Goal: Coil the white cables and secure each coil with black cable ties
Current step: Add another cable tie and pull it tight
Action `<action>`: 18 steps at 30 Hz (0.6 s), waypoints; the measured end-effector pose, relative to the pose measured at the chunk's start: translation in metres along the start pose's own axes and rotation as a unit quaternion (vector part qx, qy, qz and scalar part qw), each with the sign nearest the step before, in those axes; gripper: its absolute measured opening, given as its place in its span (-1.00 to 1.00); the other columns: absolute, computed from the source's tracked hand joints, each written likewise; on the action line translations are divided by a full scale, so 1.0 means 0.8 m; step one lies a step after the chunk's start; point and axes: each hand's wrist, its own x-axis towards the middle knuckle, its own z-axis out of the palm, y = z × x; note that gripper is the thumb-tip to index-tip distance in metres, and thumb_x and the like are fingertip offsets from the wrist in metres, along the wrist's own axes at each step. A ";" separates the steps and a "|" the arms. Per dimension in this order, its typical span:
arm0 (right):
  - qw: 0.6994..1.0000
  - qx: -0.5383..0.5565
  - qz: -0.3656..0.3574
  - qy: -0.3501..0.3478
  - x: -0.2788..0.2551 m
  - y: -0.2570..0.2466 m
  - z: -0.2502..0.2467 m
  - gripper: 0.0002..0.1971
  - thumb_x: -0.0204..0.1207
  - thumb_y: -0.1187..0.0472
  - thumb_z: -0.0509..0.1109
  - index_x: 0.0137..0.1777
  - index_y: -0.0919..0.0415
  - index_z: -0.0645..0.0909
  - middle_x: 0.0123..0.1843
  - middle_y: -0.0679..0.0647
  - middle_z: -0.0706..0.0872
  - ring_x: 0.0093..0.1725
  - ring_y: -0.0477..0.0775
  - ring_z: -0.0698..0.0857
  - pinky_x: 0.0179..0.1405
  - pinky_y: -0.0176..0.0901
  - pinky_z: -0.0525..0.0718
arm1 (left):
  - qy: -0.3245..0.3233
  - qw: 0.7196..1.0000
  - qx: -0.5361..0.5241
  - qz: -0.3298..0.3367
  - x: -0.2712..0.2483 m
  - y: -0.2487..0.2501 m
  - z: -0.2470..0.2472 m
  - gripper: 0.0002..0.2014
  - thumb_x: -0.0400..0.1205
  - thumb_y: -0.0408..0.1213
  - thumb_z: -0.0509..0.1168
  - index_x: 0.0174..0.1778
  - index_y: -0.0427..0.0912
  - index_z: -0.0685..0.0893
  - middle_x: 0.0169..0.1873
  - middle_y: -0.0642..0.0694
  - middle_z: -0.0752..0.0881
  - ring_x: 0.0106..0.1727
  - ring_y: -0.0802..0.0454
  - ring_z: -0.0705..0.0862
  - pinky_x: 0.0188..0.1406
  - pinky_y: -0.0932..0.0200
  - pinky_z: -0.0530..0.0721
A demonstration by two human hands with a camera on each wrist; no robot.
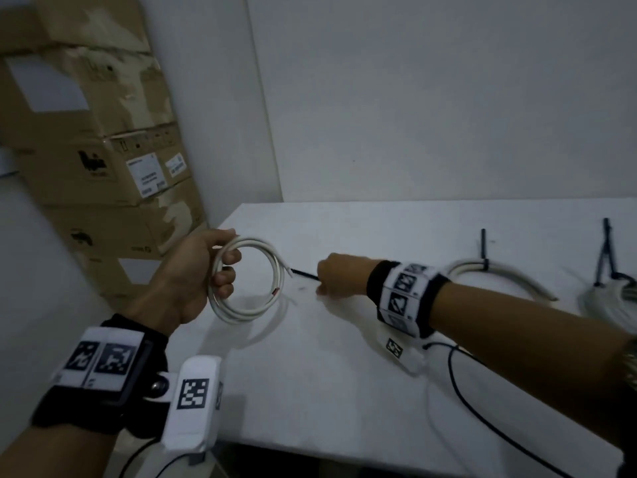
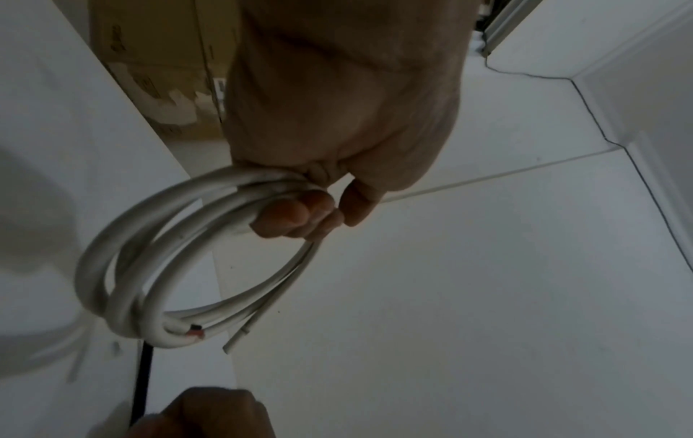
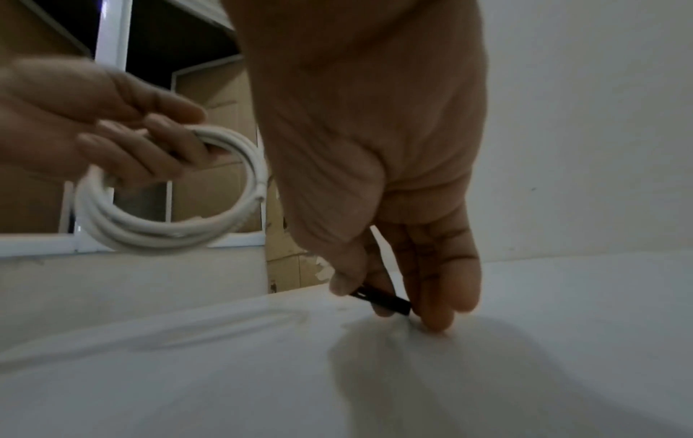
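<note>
Right now your left hand grips the coiled white cable, fingers curled round its nine o'clock side, holding it just above the table. Your right hand pinches a black cable tie against the tabletop, at three o'clock from the coil. You seem to be at the tying step: next, thread the tie through the loop and round the bundled strands, keeping the loose ends tucked.

1. A storeroom or back room, by the look of it: worn cardboard boxes with shipping labels stand stacked in the corner.
2. Bare white walls meet a plain white counter.
3. The floor is pale tile.
</note>
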 end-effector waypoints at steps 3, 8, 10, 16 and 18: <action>0.995 0.091 0.049 -0.011 -0.074 0.020 0.007 -0.72 0.69 0.10 0.17 -0.02 0.33 0.56 0.05 0.32 0.69 -0.23 0.22 0.66 -0.35 -0.07 0.64 | -0.021 1.000 0.003 -0.003 -0.015 0.001 0.041 -0.79 0.66 -0.28 0.06 -0.31 -0.11 0.42 -0.59 0.01 0.37 -0.73 0.12 0.25 -0.78 0.36 0.26; 0.941 0.312 0.125 0.042 -0.220 0.073 0.006 -0.65 0.68 0.09 0.15 -0.34 0.20 0.47 -0.27 0.18 0.66 -0.25 0.24 0.78 -0.52 -0.11 0.71 | -0.051 0.998 0.034 0.011 -0.036 -0.005 0.123 -0.84 0.65 -0.34 0.09 -0.21 -0.17 0.52 -0.58 -0.03 0.42 -0.72 0.09 0.27 -0.76 0.37 0.26; 0.908 0.391 0.136 0.070 -0.281 0.092 -0.002 -0.64 0.70 0.10 0.14 -0.30 0.23 0.52 -0.29 0.14 0.65 -0.31 0.08 0.73 -0.57 -0.16 0.68 | -0.066 0.996 0.056 0.017 -0.045 -0.007 0.160 -0.84 0.65 -0.35 0.09 -0.18 -0.20 0.55 -0.59 -0.03 0.43 -0.72 0.08 0.27 -0.73 0.35 0.26; 0.816 0.558 0.096 0.118 -0.399 0.112 -0.015 -0.68 0.70 0.12 0.17 -0.17 0.33 0.58 -0.22 0.28 0.65 -0.28 0.10 0.67 -0.57 -0.17 0.66 | -0.128 0.985 0.114 0.021 -0.065 -0.009 0.266 -0.83 0.64 -0.34 0.11 -0.19 -0.22 0.59 -0.57 -0.05 0.45 -0.69 0.06 0.28 -0.71 0.31 0.28; 0.804 0.568 0.095 0.147 -0.405 0.110 -0.008 -0.68 0.71 0.12 0.16 -0.15 0.33 0.57 -0.20 0.28 0.64 -0.27 0.10 0.66 -0.57 -0.16 0.67 | -0.151 0.980 0.128 0.023 -0.074 -0.007 0.300 -0.81 0.65 -0.31 0.11 -0.19 -0.23 0.60 -0.58 -0.06 0.45 -0.69 0.05 0.28 -0.69 0.30 0.26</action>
